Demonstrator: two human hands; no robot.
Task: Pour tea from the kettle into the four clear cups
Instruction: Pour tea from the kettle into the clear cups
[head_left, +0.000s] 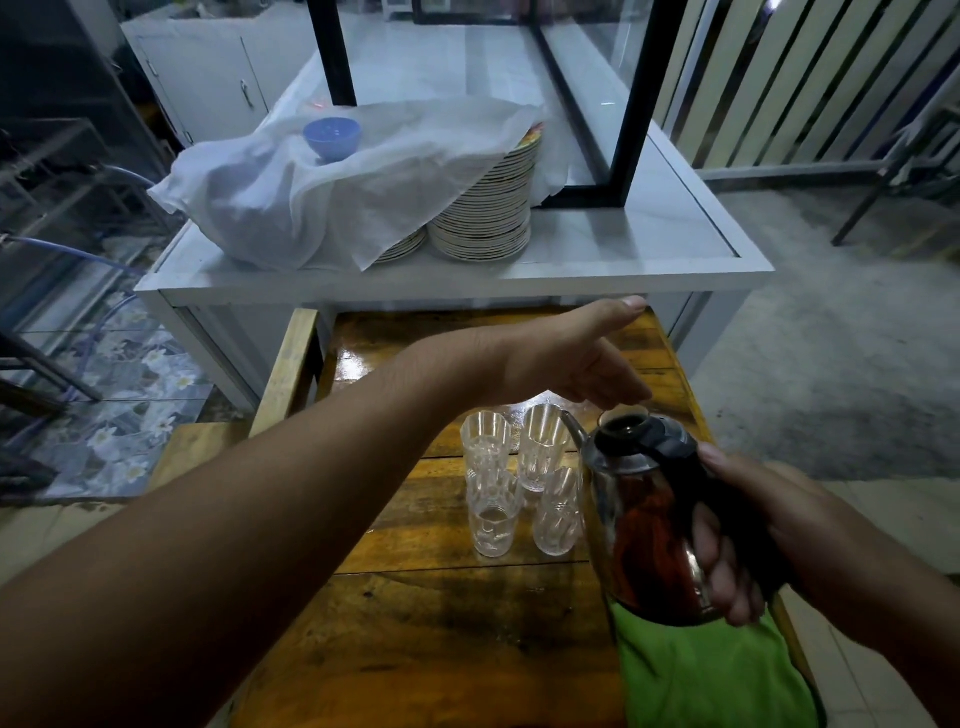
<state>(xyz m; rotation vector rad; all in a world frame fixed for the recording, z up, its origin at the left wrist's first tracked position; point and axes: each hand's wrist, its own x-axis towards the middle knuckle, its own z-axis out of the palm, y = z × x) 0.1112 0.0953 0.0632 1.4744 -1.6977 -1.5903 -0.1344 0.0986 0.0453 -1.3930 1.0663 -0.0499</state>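
- The kettle (644, 519), glass-bodied and dark with tea, hangs upright just right of the cups, its spout pointing toward the far right cup (543, 447)
- The right hand (753, 540) has its fingers wrapped around the kettle's black handle; a green cloth (711, 675) lies below it
- The left hand (582, 364) reaches across with fingers straight, fingertips resting on the lid (626, 423) (likely steadying it for the pour)
- Four clear cups (491, 525) stand in a tight square on the wooden table (441, 623), and all look empty, so I judge that no pouring is done and all four fills are left
- Beyond, a white counter (519, 273) carries stacked plates (488, 218) under a white cloth (311, 197), with a blue bowl (332, 137) on top
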